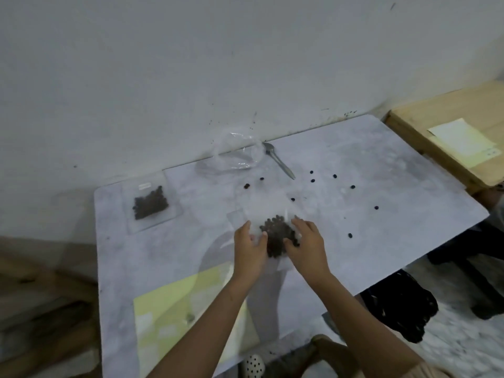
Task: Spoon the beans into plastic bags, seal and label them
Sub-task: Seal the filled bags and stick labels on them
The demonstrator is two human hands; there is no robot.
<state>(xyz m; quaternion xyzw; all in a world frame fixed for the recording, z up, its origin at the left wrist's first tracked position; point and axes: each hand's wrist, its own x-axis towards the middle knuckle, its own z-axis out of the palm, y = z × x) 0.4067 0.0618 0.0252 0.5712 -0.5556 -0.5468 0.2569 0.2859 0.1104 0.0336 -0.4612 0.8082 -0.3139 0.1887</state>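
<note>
A clear plastic bag with a heap of dark beans in its near end lies on the pale marble-look table. My left hand grips the bag's left side, and my right hand grips its right side, both beside the beans. A labelled, filled bag lies flat at the far left. A metal spoon rests near the wall, next to an empty crumpled clear bag. Several loose beans are scattered over the table's right half.
A yellow-green sheet with white labels lies at the table's near left. A wooden box with paper on it stands at the right. A black object sits on the floor below the table's right edge. The wall runs behind.
</note>
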